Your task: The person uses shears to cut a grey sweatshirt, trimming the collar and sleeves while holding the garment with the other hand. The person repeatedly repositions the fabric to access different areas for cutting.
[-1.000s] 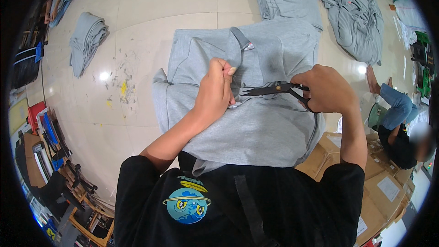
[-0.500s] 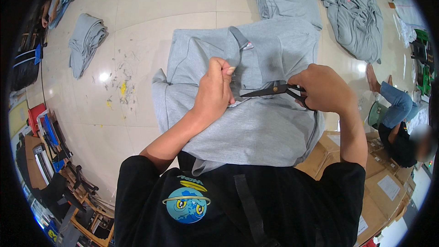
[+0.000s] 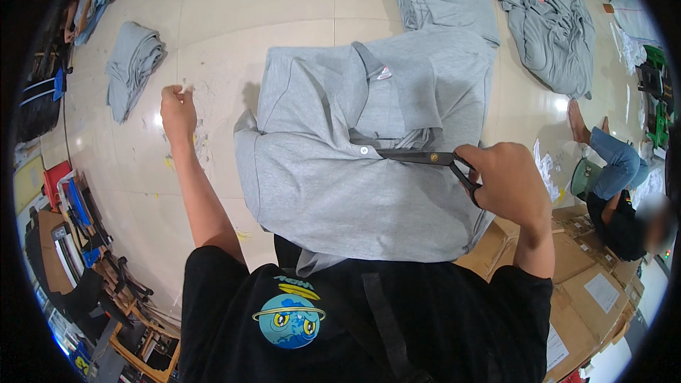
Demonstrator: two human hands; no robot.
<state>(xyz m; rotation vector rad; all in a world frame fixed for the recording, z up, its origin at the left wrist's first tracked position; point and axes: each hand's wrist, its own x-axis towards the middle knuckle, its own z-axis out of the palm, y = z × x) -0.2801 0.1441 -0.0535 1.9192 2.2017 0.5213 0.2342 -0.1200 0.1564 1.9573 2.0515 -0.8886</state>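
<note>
A grey collared shirt point(image 3: 340, 198) lies spread in front of me, a small white button near the end of its placket. My right hand point(image 3: 507, 181) is closed round the handles of black scissors point(image 3: 418, 157). The blades look nearly together, and their tip reaches beside the button. Off to the left of the shirt, my left hand point(image 3: 179, 110) is raised over the floor with its fingers curled in a pinch. Whatever they hold, if anything, is too small to make out.
Thread scraps point(image 3: 202, 143) dot the tiled floor at left, near a folded grey garment point(image 3: 133, 64). More grey garments point(image 3: 543, 35) are heaped at the far right. Cardboard boxes point(image 3: 582, 298) stand at lower right, and another person point(image 3: 617, 198) sits beyond them.
My left hand has left the shirt's placket and swung left over the scraps. The scissors shifted slightly and their blades look closer together. The button now shows.
</note>
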